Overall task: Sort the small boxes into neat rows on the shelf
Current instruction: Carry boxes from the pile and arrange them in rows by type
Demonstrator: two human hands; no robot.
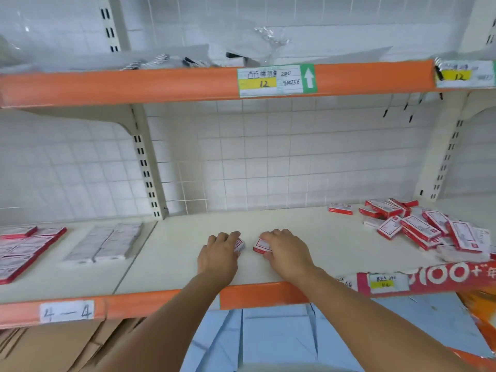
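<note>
**Two small boxes under two hands at mid-shelf**

At the centre of the cream shelf board (308, 237), two red-and-white small boxes lie flat, near each other with a narrow gap of bare board between them. The left box (239, 245) shows only its right end, a white face with a barcode, peeking out at 3 o'clock from under the left hand (221, 253). The fingers of that hand are curled down over the box top, covering most of it. The right box (259, 246) shows its left end, sticking out at 9 o'clock from under the right hand (285, 251). Those fingers bend over the box's far edge and the thumb sits at its near edge, so the hand pinches the box front to back.

At 2 o'clock from the hands, well apart, a loose pile of the same boxes (429, 226) lies jumbled, some tilted on others. One single box (341, 208) lies flat by itself at the pile's 9 o'clock side, near the wire grid back panel (268, 162).

At 9 o'clock, on the next shelf section, flat red-edged boxes (24, 248) lie side by side, and beside them pale wrapped packs (107, 242).

The orange shelf lip (255, 292) runs at 6 o'clock, bearing a "4—4" label (67, 311). At 12 o'clock, the upper shelf edge carries a price tag with a green arrow (277, 80).
</note>
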